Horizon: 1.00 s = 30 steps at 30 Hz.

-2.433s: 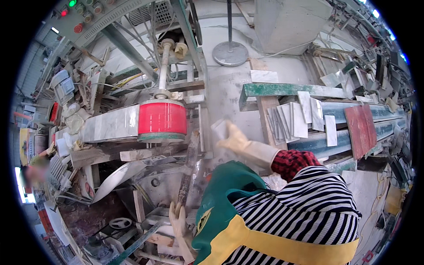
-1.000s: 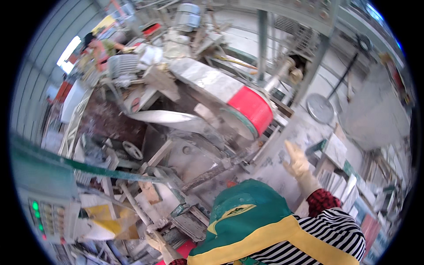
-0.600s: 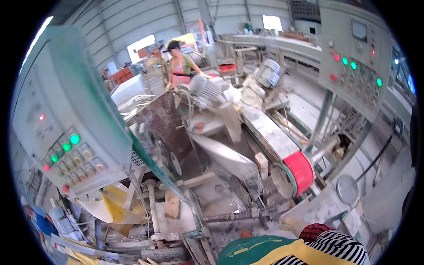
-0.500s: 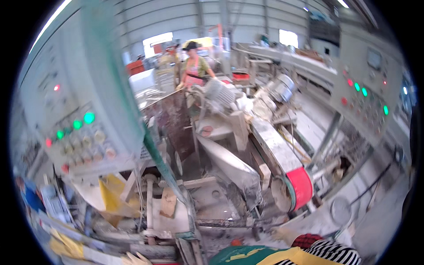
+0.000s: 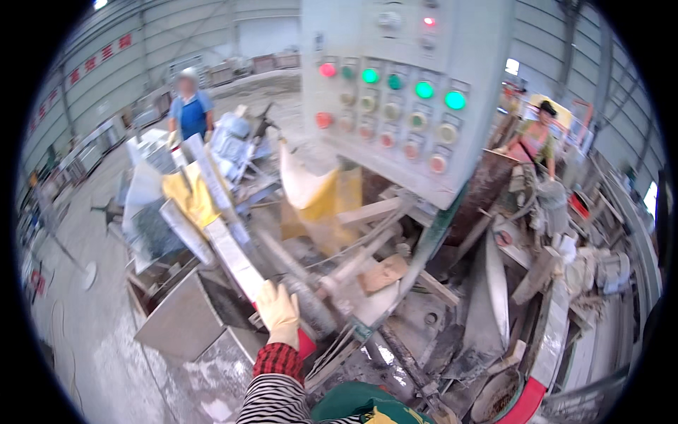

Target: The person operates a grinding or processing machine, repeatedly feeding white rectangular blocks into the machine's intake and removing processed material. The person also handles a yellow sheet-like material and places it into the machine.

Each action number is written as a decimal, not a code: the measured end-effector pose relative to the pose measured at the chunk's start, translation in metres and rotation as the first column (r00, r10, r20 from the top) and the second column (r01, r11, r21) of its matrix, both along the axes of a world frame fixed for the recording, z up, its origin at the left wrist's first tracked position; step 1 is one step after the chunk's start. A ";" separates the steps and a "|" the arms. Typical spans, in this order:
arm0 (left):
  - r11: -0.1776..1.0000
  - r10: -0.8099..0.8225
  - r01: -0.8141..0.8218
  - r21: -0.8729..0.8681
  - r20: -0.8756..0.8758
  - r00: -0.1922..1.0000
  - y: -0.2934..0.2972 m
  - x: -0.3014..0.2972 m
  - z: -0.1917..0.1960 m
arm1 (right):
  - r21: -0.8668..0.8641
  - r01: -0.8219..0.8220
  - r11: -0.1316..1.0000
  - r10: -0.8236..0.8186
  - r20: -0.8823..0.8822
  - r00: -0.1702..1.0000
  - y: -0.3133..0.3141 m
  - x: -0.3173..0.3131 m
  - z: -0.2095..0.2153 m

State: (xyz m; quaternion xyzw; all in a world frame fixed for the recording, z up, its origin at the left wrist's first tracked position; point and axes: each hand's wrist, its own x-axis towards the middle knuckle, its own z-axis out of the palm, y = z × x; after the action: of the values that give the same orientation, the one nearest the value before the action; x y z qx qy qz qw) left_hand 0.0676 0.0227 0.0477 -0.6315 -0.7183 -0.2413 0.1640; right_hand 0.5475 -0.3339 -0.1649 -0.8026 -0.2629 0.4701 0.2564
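Note:
My left hand (image 5: 278, 312), in a cream glove below a red-checked cuff, reaches forward left of my green apron (image 5: 360, 404). Its palm faces down with the fingers stretched out over the near end of a long pale strip (image 5: 236, 261). Whether it presses on the strip or only hovers I cannot tell. A red band (image 5: 306, 344) shows beside the wrist. Farther up, a yellow cloth (image 5: 191, 196) lies around the strip's far part. My right hand is not in view.
A control cabinet (image 5: 395, 106) with lit green and red buttons hangs ahead. To the right stand a metal chute (image 5: 487, 304) and a belt with a red end (image 5: 526, 401). One co-worker (image 5: 189, 113) stands far left, another (image 5: 534, 141) far right. A wooden block (image 5: 383, 274) lies mid-machine.
The view has swung left, so the cabinet now sits near the middle. My left hand has come from the lower edge onto the pale strip. The striped right sleeve has left view.

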 end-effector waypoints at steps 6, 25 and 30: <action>0.999 0.045 -0.044 -0.013 0.030 0.999 -0.012 -0.017 -0.012 | -0.017 -0.089 0.996 0.088 -0.063 0.994 0.044 -0.011 -0.008; 1.000 -0.022 0.022 -0.014 0.043 0.999 -0.019 -0.001 -0.003 | 0.000 -0.090 0.996 0.089 -0.097 0.991 0.035 -0.014 -0.015; 0.995 -0.097 0.097 0.002 0.120 0.988 -0.024 -0.005 0.006 | -0.004 -0.097 0.995 0.097 -0.100 0.990 0.037 -0.018 -0.016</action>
State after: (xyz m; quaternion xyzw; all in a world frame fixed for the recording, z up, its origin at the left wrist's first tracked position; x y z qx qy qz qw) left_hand 0.0627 -0.0010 0.0541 -0.6504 -0.6958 -0.2852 0.1077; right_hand 0.5295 -0.2967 -0.1806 -0.7654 -0.2865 0.5228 0.2426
